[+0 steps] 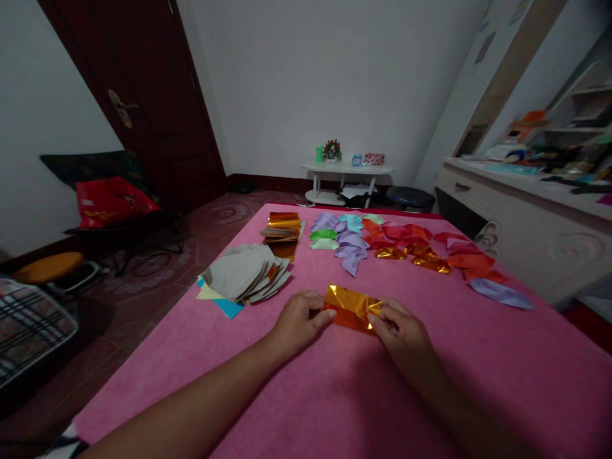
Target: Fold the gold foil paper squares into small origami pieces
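A folded piece of shiny orange-gold foil paper [352, 307] lies on the pink tablecloth [478, 370] just in front of me. My left hand [299, 320] pinches its left end with fingers closed. Its right end is pinched by my right hand [400, 328], fingers curled on the edge. Both forearms rest low over the cloth.
A fanned stack of paper sheets [246, 277] lies at the left, a pile of gold foil sheets [283, 231] behind it. Folded paper pieces in purple [351, 245], green, red [406, 233] and gold spread across the far right. A white desk [526, 210] stands to the right, a small white table [347, 172] beyond.
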Motion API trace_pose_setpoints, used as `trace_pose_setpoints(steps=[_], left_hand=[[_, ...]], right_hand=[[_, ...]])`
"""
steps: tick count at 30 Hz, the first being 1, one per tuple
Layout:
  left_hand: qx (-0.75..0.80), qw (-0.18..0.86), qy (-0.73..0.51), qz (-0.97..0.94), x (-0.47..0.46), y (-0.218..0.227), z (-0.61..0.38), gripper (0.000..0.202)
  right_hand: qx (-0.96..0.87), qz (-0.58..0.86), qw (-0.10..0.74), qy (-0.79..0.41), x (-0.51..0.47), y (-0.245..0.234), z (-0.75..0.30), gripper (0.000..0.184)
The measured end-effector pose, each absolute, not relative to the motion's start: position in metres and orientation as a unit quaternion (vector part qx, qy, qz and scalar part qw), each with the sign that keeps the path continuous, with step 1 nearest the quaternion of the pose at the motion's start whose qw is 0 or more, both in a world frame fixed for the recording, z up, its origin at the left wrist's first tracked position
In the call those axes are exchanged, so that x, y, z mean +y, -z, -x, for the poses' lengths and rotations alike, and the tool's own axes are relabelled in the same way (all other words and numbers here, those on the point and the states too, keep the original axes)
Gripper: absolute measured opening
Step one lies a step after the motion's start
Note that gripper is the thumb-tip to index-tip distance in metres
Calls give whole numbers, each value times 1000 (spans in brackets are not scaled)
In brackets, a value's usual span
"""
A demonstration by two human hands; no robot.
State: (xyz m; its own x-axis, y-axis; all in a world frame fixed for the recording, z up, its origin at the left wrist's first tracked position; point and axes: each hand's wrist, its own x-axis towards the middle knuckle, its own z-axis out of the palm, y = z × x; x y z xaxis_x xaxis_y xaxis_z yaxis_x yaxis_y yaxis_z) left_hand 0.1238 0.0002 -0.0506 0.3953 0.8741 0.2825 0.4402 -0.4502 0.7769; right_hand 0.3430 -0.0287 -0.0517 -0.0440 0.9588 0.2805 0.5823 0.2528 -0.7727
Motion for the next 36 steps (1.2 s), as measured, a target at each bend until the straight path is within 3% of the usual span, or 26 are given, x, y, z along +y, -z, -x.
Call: trace_pose_setpoints(steps=[3,7,13,19,26,32,36], left_hand=[[483,287,-349,-750,6,54,-128,34],[520,219,-351,-747,5,50,-129,23],[476,274,-385,-742,7,45,-125,19],[421,510,-433,-612,19,37,-131,34],[433,462,-490,-599,10,44,-145,24],[424,513,-472,-578,6,54,-144,20],[418,488,-495,-585,4,46,-143,18]], right_hand=[[-676,578,405,-213,-17,53,-343,25],[-668,583,402,-228,-2,53,-341,22],[-567,524,438,-461,3,54,-337,27],[-541,497,526,-429,-4,47,-333,34],[-517,477,573,-419,-6,43,-336,33],[-494,489,589,-412,-11,43,-333,33],[-505,496,590,-387,-14,40,-330,39]])
